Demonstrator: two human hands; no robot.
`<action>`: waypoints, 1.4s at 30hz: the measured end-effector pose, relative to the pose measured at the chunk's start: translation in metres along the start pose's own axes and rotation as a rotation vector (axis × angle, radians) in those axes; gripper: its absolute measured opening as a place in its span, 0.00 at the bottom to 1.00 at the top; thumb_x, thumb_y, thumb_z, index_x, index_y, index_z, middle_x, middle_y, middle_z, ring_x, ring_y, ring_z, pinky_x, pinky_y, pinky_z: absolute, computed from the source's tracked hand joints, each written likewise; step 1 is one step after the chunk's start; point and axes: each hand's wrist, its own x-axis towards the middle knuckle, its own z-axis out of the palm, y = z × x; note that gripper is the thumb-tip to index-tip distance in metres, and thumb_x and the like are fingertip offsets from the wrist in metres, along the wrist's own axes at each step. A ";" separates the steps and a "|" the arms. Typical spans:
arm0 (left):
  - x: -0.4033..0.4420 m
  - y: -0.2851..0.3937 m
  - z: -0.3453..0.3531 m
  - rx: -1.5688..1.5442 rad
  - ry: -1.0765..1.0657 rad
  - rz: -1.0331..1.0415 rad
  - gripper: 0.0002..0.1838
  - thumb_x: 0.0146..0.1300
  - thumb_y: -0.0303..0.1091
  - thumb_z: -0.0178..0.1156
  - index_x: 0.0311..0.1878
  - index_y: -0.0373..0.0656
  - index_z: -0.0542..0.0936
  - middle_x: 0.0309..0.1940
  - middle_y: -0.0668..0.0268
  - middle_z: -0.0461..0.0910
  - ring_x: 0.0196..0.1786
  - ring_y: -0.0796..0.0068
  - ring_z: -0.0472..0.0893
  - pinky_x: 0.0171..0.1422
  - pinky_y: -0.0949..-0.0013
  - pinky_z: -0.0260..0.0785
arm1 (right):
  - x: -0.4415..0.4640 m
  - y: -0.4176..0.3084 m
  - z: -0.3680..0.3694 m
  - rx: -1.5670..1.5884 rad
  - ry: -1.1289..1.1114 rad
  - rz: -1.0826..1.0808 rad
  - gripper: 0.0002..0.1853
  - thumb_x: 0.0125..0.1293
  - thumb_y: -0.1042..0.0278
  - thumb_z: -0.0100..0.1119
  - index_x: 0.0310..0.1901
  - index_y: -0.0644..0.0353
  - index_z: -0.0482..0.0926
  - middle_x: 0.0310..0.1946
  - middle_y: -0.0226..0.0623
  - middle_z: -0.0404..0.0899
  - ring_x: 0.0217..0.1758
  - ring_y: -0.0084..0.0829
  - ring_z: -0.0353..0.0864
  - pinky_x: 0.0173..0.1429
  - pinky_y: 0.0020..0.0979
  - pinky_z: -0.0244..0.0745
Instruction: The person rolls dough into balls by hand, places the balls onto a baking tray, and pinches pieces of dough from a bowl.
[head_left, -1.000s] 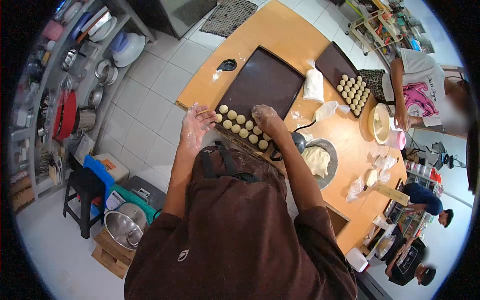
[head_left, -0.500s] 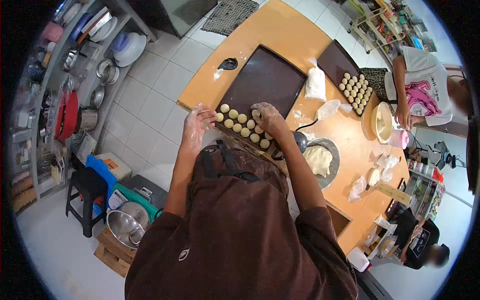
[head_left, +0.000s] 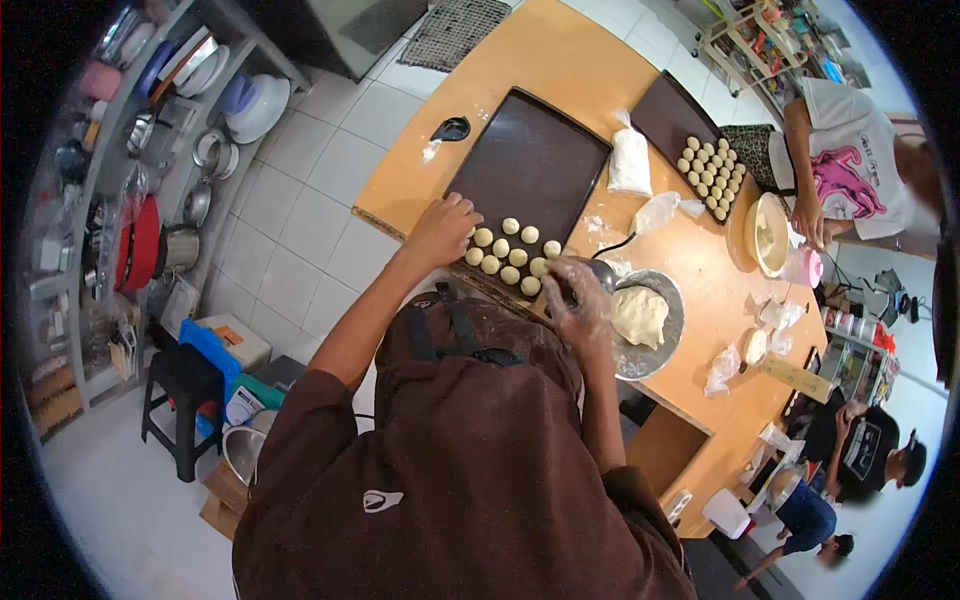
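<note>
My left hand (head_left: 446, 232), palm down with fingers curled, reaches over the near left corner of a dark baking tray (head_left: 530, 150). It covers part of the group of round dough balls (head_left: 511, 257); what lies under its fingers is hidden. My floury right hand (head_left: 582, 308) is off the tray's near right corner, slightly blurred, fingers apart. No object shows in it. Close by on its right stands a metal bowl (head_left: 674, 325) with a large lump of pale dough (head_left: 640, 315). A dark, partly covered object (head_left: 603, 274) is just behind the right hand.
Past the tray are a bag of white powder (head_left: 629, 162) and a second tray (head_left: 665, 125) with dough balls. A yellowish basin (head_left: 760, 240) stands near a person in a white shirt (head_left: 850, 170). Other people are at the lower right. Shelves (head_left: 100, 240) line the left.
My right hand has left the dough balls and moved right and nearer to me. My left hand has turned palm down and moved over the tray's corner, covering some balls.
</note>
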 end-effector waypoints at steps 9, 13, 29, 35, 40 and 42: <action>0.016 -0.012 0.012 0.131 -0.142 0.107 0.11 0.48 0.30 0.69 0.37 0.44 0.84 0.41 0.63 0.78 0.54 0.62 0.74 0.57 0.58 0.68 | -0.051 -0.001 0.012 0.100 -0.017 0.325 0.08 0.62 0.72 0.67 0.42 0.64 0.84 0.43 0.46 0.86 0.47 0.46 0.86 0.51 0.40 0.81; 0.015 -0.019 0.016 0.074 -0.121 0.122 0.09 0.49 0.31 0.68 0.35 0.44 0.83 0.40 0.63 0.77 0.53 0.61 0.75 0.56 0.58 0.69 | -0.042 0.005 0.014 0.033 0.018 0.163 0.10 0.61 0.71 0.68 0.44 0.64 0.83 0.43 0.47 0.85 0.47 0.46 0.85 0.51 0.41 0.81; -0.003 -0.013 -0.005 -0.039 0.074 -0.003 0.22 0.49 0.33 0.72 0.50 0.44 0.81 0.45 0.61 0.78 0.55 0.58 0.74 0.60 0.56 0.67 | 0.051 0.067 0.121 -0.399 -0.305 -0.139 0.11 0.54 0.71 0.64 0.40 0.58 0.81 0.38 0.39 0.82 0.49 0.41 0.79 0.51 0.43 0.77; 0.006 -0.008 -0.001 -0.017 -0.085 -0.103 0.18 0.51 0.32 0.69 0.47 0.43 0.82 0.43 0.62 0.79 0.54 0.58 0.75 0.60 0.56 0.66 | 0.053 0.073 0.141 -0.493 -0.388 -0.120 0.06 0.59 0.65 0.61 0.34 0.55 0.82 0.37 0.35 0.82 0.50 0.39 0.77 0.50 0.43 0.71; 0.004 -0.014 0.002 -0.022 -0.092 -0.076 0.17 0.51 0.31 0.68 0.46 0.43 0.83 0.43 0.62 0.79 0.55 0.59 0.74 0.60 0.56 0.66 | 0.050 0.072 0.134 -0.496 -0.381 -0.115 0.06 0.59 0.64 0.60 0.35 0.54 0.82 0.37 0.33 0.82 0.49 0.38 0.77 0.51 0.45 0.69; 0.002 -0.017 0.005 -0.051 -0.064 -0.064 0.17 0.50 0.30 0.68 0.46 0.43 0.83 0.43 0.62 0.79 0.55 0.59 0.74 0.61 0.56 0.66 | 0.048 0.072 0.135 -0.495 -0.349 -0.149 0.06 0.59 0.63 0.61 0.35 0.53 0.82 0.37 0.33 0.82 0.49 0.38 0.77 0.50 0.45 0.69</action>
